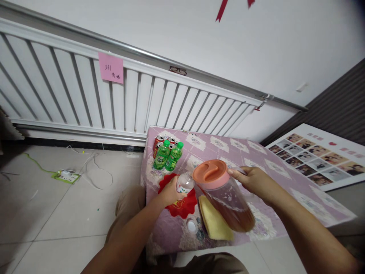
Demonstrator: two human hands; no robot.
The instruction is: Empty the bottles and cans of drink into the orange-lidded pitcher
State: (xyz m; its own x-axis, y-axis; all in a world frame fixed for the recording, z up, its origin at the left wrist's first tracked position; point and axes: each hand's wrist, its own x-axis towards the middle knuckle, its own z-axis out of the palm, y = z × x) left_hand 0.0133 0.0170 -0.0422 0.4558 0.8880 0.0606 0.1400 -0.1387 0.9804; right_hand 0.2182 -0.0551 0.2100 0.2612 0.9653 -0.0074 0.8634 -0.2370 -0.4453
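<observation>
Now the left hand (171,192) clasps a plastic bottle (184,184), the right (248,182) a pitcher (225,201). Cloth (214,225) lies by the table's (258,222) near edge.

Surroundings recorded

From where I stand, a white radiator (132,101) lines the wall (273,45) below a metal pipe (142,53). A pink note (110,68) marked 361 hangs on it; a glasses-shaped item (178,70) sits at its top edge. A green-edged power strip (66,176) lies on the tiled floor (71,220). A photo board (321,156) stands near a dark ribbed surface (333,101).
</observation>
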